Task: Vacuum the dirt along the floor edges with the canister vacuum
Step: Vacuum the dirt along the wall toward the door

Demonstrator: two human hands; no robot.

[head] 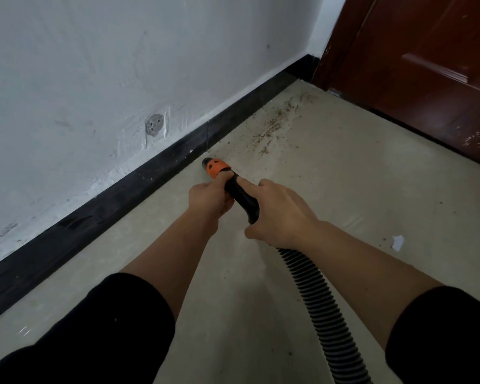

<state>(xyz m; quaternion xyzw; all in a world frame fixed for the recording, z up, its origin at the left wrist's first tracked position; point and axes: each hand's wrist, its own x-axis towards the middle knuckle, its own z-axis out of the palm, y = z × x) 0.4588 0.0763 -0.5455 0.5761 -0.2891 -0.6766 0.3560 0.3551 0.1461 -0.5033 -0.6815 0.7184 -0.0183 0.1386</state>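
While both hands clamp the black vacuum handle point(243, 196), left hand point(209, 199) ahead by the orange collar point(215, 169), right hand point(281, 217) behind, nozzle tip point(205, 162) just beside the black baseboard point(122, 189), ribbed hose point(316, 297) trailing back, dirt point(272, 126) ahead along the edge toward the brown door point(427, 79), open beige floor point(344, 176) rightward, white wall point(94, 65) left.

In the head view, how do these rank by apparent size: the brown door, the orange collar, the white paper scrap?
Largest: brown door, though only part of it shows.
Then: orange collar.
Smallest: white paper scrap.
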